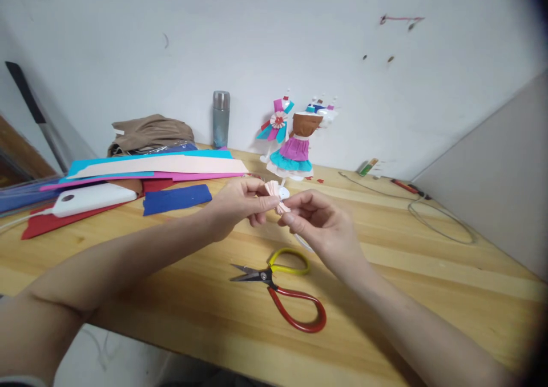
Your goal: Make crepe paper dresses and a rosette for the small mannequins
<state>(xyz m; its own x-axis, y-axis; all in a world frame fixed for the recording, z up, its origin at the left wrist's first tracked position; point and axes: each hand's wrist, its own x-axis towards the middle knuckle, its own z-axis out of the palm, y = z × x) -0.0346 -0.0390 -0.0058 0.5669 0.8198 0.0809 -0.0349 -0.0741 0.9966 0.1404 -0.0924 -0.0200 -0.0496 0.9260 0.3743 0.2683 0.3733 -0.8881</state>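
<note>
Between my two hands is a small pale pink pleated rosette (272,188), its folds fanned out. My left hand (246,203) pinches it from the left between thumb and fingers. From the right, the thumb and fingertips of my right hand (323,221) close on its lower edge. Just behind it shows a white round piece (283,193), partly covered by the hands; I cannot tell whether it is held. Below the hands, scissors (264,275) with one yellow and one red handle lie on the wooden table (192,301), blades slightly apart, pointing left.
Small dress forms in coloured outfits (295,147) stand by the wall. To the left are stacked coloured sheets (158,164), a blue strip (177,198), a white device with a cable (94,198), brown cloth (152,133) and a flask (221,119). A grey cable (445,236) lies right.
</note>
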